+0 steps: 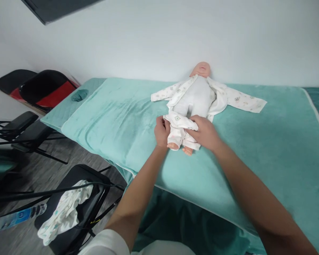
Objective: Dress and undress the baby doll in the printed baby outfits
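A baby doll (199, 92) with a white cloth body lies on its back on the green bed, head toward the wall. Its white printed jacket (244, 101) hangs open, sleeves spread to both sides. White baby pants (179, 120) are bunched around the doll's lower legs, and its feet (188, 151) poke out of the cuffs. My left hand (162, 130) is closed on the left edge of the waistband. On the other side, my right hand (204, 131) pinches the right edge of the pants. Some fingertips are hidden by the fabric.
The green-covered bed (108, 113) has a face hole (79, 95) at its left end. A black chair (95, 177) below left bears a printed white cloth (66, 209), near a plastic bottle (18, 217). Black-and-red chairs (48, 88) stand farther back. A white wall (149, 42) borders the bed.
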